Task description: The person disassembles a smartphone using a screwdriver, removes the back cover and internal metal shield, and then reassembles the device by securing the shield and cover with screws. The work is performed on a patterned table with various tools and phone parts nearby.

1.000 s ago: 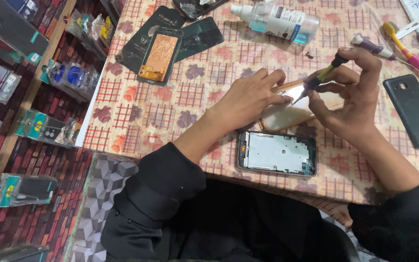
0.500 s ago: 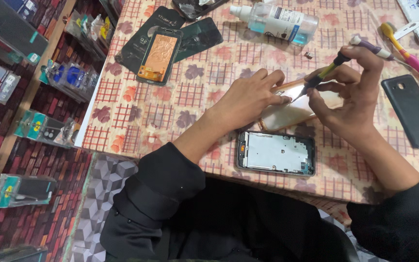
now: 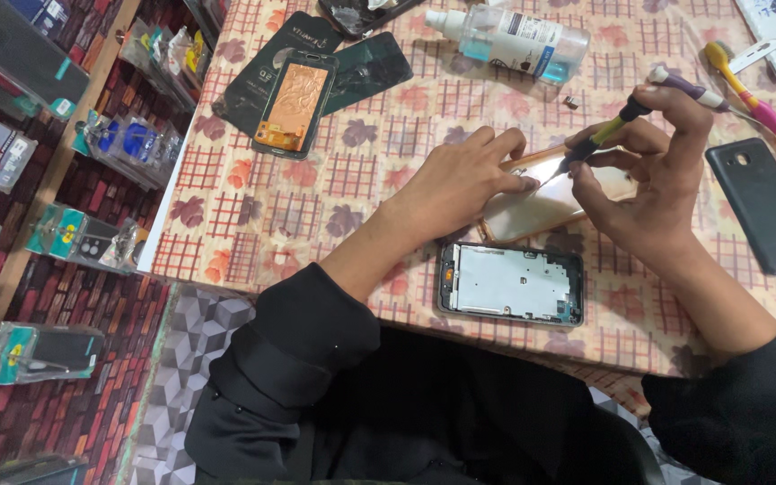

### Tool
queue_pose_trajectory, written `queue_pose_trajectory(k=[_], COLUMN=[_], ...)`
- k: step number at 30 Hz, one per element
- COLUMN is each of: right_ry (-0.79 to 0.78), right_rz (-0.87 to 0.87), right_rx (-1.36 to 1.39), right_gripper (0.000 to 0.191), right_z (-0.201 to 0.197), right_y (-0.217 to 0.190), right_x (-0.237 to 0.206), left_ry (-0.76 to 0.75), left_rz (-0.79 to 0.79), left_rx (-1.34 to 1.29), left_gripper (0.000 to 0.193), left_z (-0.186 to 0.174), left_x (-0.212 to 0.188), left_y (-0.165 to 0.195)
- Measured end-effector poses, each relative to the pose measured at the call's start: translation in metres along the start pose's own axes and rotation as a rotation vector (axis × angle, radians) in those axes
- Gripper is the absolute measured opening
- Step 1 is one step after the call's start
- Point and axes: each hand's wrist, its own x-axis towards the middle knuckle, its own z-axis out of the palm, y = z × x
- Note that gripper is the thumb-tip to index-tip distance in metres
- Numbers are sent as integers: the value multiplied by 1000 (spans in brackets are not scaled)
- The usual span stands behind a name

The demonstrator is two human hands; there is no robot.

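Here, at the far left of the counter [image 3: 253,224], which wears a red checked cloth with flowers, a phone with a copper-coloured back [image 3: 294,103] lies on dark covers. Further right and far away, a clear spray bottle [image 3: 518,36] lies on its side. The left hand [image 3: 455,184] rests flat on the counter, its fingers [image 3: 505,148] spread narrowly and pressing on the left end of a gold phone [image 3: 541,202], which lies near the middle of the counter, tilted. Just near of that phone sits a bare phone frame [image 3: 511,283] with a silver plate, close to the counter's near edge. The right hand [image 3: 653,184] pinches a screwdriver [image 3: 626,112] with a yellow and black grip and purple top; its fingers are closed round the handle, and the tip touches the gold phone's upper face. Right of that hand, a black back cover [image 3: 761,207] lies flat. Far right, a pink and yellow toothbrush [image 3: 765,112] lies slantwise.
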Motion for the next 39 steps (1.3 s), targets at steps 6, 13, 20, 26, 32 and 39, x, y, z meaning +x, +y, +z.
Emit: queue_pose_trajectory(k=[6, 13, 20, 26, 32, 39], right_ry=[11, -1, 14, 0, 10, 13], right_rz=[-16, -5, -31, 26, 15, 55], right_rx=[-23, 5, -19, 14, 7, 58], right_gripper=[75, 71, 75, 74, 74, 75], right_z=[1, -1, -1, -1, -1, -4], right_y=[-2, -2, -5, -5, -9, -10], right_x=[2, 3, 6, 5, 8, 7], left_ry=[-3, -7, -52, -18, 52, 71], left_rz=[-2, -2, -21, 32, 142, 173], left_rx=[-11, 0, 4, 62, 179, 187], left_gripper=[42, 41, 42, 31, 24, 26], left_z=[0, 3, 6, 2, -4, -9], left_x=[-1, 0, 2, 2, -2, 0], left_y=[0, -2, -3, -1, 5, 7])
